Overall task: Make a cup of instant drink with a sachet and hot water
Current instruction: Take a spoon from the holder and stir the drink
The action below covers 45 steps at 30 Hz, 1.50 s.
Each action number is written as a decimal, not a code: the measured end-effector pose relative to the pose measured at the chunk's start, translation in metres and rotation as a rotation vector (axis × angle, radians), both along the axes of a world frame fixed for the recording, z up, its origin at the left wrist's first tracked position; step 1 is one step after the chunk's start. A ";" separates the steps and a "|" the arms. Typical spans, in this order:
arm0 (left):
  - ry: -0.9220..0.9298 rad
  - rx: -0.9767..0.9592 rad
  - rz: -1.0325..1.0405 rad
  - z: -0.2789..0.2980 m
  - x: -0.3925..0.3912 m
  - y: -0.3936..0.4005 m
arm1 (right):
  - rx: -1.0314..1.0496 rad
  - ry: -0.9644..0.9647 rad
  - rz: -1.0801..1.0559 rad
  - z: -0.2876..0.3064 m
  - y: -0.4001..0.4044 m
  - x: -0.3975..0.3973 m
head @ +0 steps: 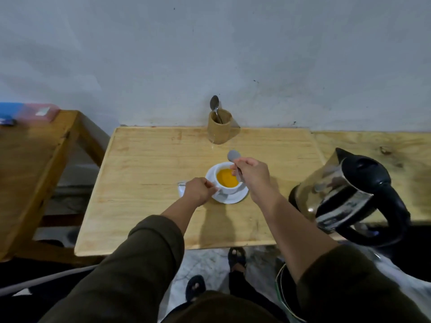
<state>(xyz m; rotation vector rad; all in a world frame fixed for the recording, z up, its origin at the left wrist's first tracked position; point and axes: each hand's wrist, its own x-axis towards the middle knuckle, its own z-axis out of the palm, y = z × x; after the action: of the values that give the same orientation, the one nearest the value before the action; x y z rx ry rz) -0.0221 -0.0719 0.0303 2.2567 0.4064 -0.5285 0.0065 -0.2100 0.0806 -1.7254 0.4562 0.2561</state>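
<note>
A white cup point(229, 188) full of orange drink point(226, 177) stands on a white saucer point(233, 198) in the middle of the wooden table point(149, 183). My left hand point(197, 191) is closed on the cup's handle at its left side. My right hand point(251, 174) grips a metal spoon point(234, 155) above the cup; the spoon's bowl points up and away, and its handle end reaches down toward the drink. A torn silvery sachet point(181, 186) lies on the table, partly hidden behind my left hand.
An electric kettle point(349, 197) with a black lid and handle stands at the right table edge. A wooden holder point(219, 129) with one spoon point(215, 106) stands by the wall. A second wooden table point(30, 159) sits left, with a blue and pink box point(30, 111).
</note>
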 end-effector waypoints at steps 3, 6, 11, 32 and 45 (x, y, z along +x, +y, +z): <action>-0.023 0.009 0.017 0.000 -0.003 -0.003 | 0.113 0.044 0.046 -0.001 -0.006 -0.011; -0.028 0.011 0.037 -0.001 -0.005 -0.005 | 0.064 0.051 0.109 -0.004 -0.010 -0.018; -0.037 0.008 0.089 -0.001 -0.004 -0.013 | -0.089 -0.021 0.211 -0.007 -0.018 -0.016; 0.021 0.003 0.245 -0.003 -0.007 -0.025 | -0.592 -0.300 0.499 -0.023 -0.027 0.023; -0.003 -0.019 0.361 -0.007 -0.010 -0.030 | -0.546 -0.249 0.657 -0.025 -0.028 0.031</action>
<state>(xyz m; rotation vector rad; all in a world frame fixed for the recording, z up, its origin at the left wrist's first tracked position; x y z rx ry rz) -0.0320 -0.1021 0.0232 2.0994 0.7842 -0.3384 0.0378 -0.2379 0.0555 -2.3769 -0.2713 0.4012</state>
